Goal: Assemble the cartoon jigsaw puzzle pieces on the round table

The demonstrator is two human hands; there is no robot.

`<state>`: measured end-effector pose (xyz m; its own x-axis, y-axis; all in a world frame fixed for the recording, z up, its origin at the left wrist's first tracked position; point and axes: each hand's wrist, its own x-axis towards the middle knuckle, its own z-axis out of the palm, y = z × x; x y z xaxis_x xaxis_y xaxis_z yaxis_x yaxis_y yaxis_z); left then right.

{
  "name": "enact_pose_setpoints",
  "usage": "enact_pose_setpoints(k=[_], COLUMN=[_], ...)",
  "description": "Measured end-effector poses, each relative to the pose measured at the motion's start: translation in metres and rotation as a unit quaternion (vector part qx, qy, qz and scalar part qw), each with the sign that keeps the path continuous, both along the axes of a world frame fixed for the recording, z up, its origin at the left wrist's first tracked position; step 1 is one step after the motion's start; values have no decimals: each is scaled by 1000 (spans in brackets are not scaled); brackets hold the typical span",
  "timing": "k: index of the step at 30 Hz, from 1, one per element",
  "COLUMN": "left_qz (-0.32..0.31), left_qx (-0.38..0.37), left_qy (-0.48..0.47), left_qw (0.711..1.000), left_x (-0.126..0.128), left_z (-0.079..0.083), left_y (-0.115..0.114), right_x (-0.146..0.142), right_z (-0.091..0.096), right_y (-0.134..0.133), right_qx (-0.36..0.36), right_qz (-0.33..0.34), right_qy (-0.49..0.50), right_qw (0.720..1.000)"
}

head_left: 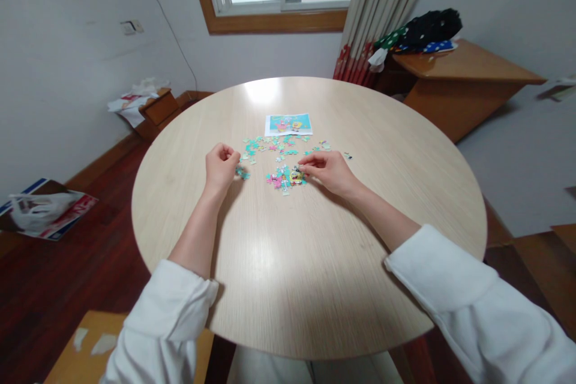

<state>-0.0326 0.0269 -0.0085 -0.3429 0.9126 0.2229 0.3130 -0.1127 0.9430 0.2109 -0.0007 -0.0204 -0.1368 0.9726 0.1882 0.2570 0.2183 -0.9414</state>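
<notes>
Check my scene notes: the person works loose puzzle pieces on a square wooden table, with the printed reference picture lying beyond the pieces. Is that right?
One detail is wrong: the head view shows the wooden table is round, not square. The rest holds: loose puzzle pieces lie by both hands, with the reference picture beyond them.

Nothing readable here, honestly

The picture card on the worktop only shows cartoon art, with no lettering I can make out. The puzzle pieces are too small to show any print, and the red and blue printed sheet on the floor is too blurry to read.
</notes>
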Motion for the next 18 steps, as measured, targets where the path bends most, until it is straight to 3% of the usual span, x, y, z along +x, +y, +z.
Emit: enact_pose_setpoints(k=[18], left_qz=[-4], left_qx=[2], left_qy=[-4], left_qw=[1000], left_x=[0], left_z=[-1], left_y=[0], right_x=[0], right_z=[-2], right_y=[1], right_qx=[1], right_qz=[46], right_qy=[5], right_qw=[999])
